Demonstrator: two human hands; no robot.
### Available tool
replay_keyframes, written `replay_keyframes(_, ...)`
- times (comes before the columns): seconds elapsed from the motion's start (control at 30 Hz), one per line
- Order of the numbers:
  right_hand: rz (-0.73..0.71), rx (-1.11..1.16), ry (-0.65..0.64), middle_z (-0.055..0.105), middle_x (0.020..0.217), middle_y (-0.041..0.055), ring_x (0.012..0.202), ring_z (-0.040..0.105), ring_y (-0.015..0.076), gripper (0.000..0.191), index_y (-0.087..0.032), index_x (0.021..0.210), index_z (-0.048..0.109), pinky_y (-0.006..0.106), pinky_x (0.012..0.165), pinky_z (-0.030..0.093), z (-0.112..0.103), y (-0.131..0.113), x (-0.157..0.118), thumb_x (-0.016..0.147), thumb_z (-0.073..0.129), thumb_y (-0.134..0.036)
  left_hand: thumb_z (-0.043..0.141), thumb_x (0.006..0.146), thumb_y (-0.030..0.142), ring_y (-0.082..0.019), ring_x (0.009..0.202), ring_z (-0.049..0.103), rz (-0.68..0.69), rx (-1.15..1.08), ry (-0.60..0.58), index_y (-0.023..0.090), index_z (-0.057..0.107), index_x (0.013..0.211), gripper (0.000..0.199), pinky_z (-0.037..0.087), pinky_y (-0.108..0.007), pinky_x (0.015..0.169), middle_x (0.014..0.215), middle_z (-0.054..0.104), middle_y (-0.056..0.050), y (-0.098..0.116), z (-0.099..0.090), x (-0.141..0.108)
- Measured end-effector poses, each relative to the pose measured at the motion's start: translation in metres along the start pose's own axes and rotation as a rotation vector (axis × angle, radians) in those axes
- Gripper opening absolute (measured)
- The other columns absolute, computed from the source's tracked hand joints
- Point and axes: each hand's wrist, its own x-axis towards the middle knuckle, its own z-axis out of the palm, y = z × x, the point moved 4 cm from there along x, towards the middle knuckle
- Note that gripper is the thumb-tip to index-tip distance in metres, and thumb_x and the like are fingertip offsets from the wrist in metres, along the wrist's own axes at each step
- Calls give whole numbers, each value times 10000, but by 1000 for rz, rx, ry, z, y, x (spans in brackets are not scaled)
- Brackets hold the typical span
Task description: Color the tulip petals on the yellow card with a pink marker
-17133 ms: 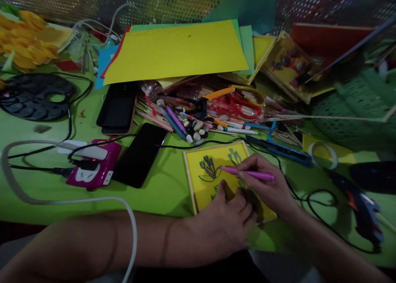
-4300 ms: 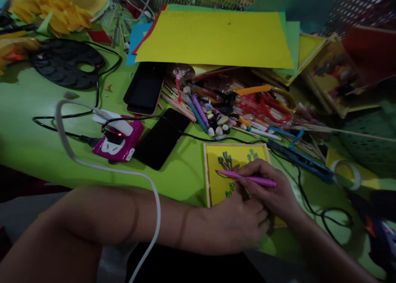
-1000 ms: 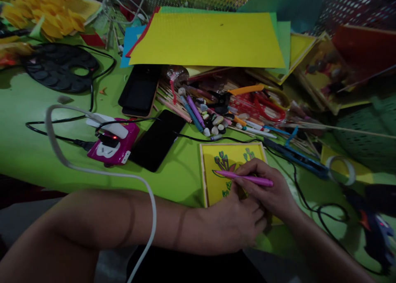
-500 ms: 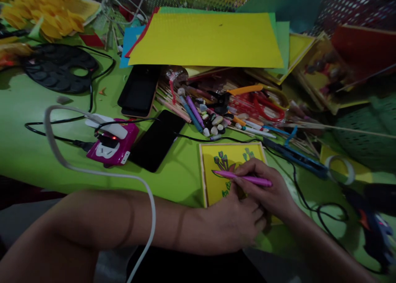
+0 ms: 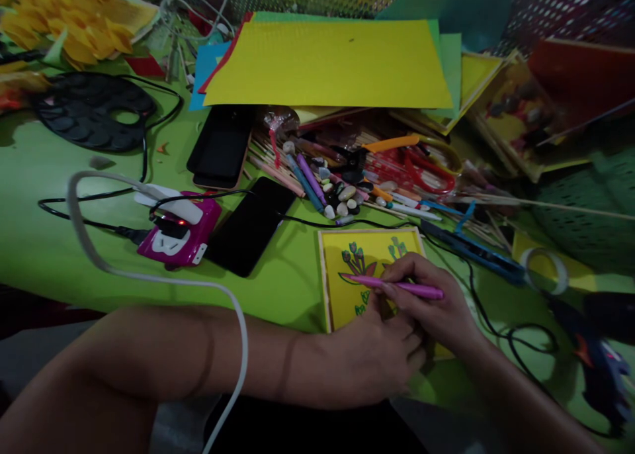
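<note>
A pink felt-tip pen (image 5: 397, 286) is pinched in my right hand (image 5: 436, 302), its tip pointing left onto a red leaf of a drawn flower. The drawing is on a yellow board (image 5: 342, 308) with a thin pale wooden frame, showing flowers and small green shapes outlined in dark lines. Across the board's lower part lies my left hand (image 5: 370, 358), fingers toward the right and a little apart, close under the right hand. Both hands cover the lower right of the board.
Phones (image 5: 251, 226) lie left of the board, beside a pink power socket (image 5: 181, 232) with cables. Behind are pebbles (image 5: 344, 192), markers, sticks and red-handled scissors (image 5: 429, 173) under yellow sheets (image 5: 327, 63). Right are a tape roll (image 5: 546, 271) and glue gun (image 5: 602, 374). A white cable (image 5: 243, 348) crosses my left forearm.
My right hand and the pink pen have shifted slightly to the right, with the tip still at the red leaf. My left hand has stayed in place.
</note>
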Motion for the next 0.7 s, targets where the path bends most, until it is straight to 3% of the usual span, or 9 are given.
replay_keyframes(0.33,60,12,-2,691,700,-3,585,615,161,105,-245,801,672,261,528,489,-4,7,-3,878,743,-250,485,1078,336,-311,1321,569,20,54,-24,160,645,1422,419,550,-499,958,1409,665,-137,-2,-7,1)
replay_keyframes(0.7,28,-28,21,667,696,-1,591,595,175,119,-249,762,668,292,533,459,-10,7,-4,862,733,-251,482,1073,319,-330,1318,569,29,73,-6,159,657,1409,411,556,-498,920,1390,668,-142,-2,-7,-1)
